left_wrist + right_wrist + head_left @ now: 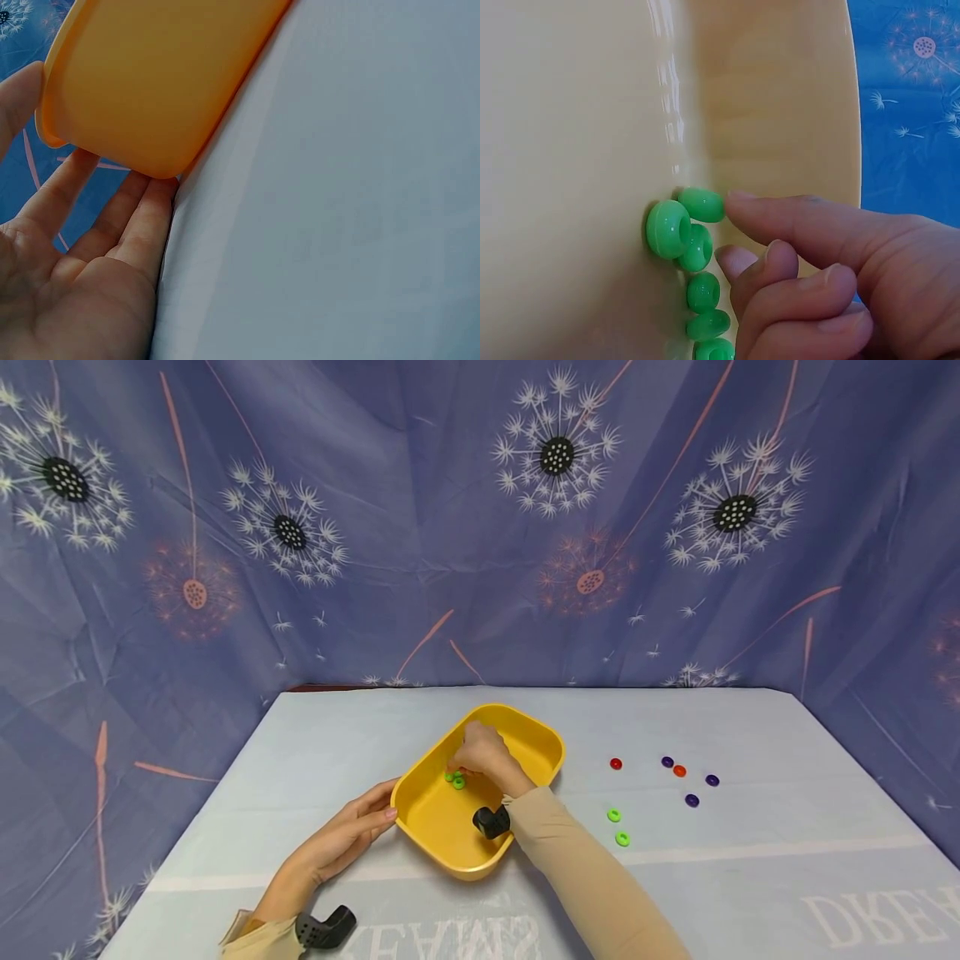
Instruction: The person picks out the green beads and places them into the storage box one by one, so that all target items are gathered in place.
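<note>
A yellow tub stands slanted on the table. My left hand is at its near-left corner, thumb at the rim and extended fingers against the outside of the wall. Inside the tub is my right hand. In the right wrist view, one fingertip reaches a green bead, while a second fingertip stands a little apart below and the other fingers bend inward. Several more green beads lie along the foot of the tub's wall.
Right of the tub lie a red bead, an orange bead, purple beads and two green beads. A pale cloth covers the table. Behind hangs a blue curtain with dandelions.
</note>
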The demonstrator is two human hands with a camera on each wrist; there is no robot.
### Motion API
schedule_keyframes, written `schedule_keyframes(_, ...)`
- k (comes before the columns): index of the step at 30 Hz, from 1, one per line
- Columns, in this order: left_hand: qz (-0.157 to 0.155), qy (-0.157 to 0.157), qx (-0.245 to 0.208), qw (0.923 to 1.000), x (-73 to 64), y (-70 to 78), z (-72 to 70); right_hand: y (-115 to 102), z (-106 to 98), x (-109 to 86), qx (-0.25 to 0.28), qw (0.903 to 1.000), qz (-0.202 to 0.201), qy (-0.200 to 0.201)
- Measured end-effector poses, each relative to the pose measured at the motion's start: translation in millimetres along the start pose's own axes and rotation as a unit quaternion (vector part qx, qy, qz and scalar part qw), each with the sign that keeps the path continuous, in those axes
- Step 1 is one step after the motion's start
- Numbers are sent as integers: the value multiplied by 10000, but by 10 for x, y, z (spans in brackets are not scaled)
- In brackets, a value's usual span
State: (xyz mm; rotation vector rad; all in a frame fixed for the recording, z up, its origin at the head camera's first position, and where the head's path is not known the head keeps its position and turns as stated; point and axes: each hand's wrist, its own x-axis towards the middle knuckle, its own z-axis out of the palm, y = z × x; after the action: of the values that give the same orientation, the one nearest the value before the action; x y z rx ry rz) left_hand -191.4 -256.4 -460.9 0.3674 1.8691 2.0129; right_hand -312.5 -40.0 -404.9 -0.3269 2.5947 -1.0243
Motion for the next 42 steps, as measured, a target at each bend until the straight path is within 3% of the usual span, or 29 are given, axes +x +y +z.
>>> schedule_keyframes(8,4,-17,-21,10000,-1,15,22,-18,-118,-86,127,9997,-178,77)
schedule_keyframes(13,56,9,42,10000,-14,47,20,-45,-331,-170,627,9966,-468,260)
schedule_keyframes(19,120,-39,28,9999,-2,45,6,3,-597,-274,834,9940,-439,557)
schedule_keyframes(24,57,-50,0,10000,5,29,9,236,-782,-425,1143,9900,-440,705)
schedule_keyframes(30,15,-51,24,10000,16,33,18,727,-958,-664,1273,9868,-178,983)
schedule_keyframes(35,59,-10,77,10000,3,30,3,1088,-1018,-838,1300,9855,58,1085)
schedule_keyframes(42,54,-15,36,10000,-2,3,1,1354,-1044,-1012,1297,9846,311,1128)
